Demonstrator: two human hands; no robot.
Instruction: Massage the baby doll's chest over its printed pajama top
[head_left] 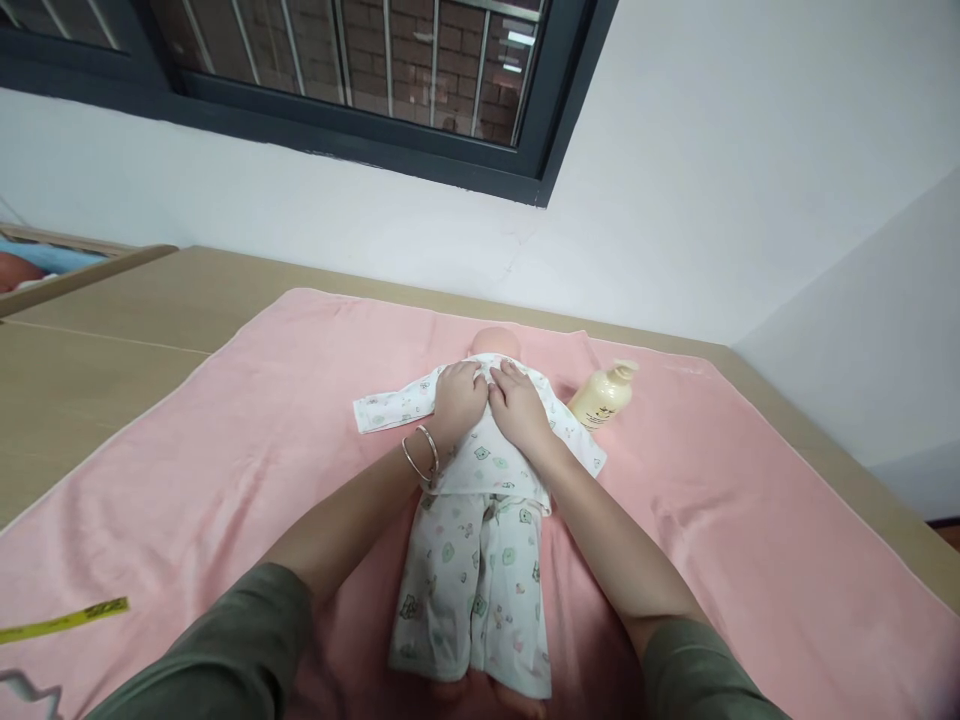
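A baby doll (495,342) lies on a pink towel (262,430), dressed in a white printed top (487,455) and matching trousers (472,580). My left hand (459,395) rests on the doll's upper chest with its fingers curled at the collar of the top. My right hand (517,405) lies beside it, fingers also pressed on the collar. Whether the fingers pinch the cloth is not clear. Two bangles (420,455) ring my left wrist. The doll's head is mostly hidden behind my hands.
A cream pump bottle (604,395) lies on the towel to the right of the doll. A yellow measuring tape (64,620) lies at the towel's left front. The towel covers a wooden table (97,340) against a white wall under a window.
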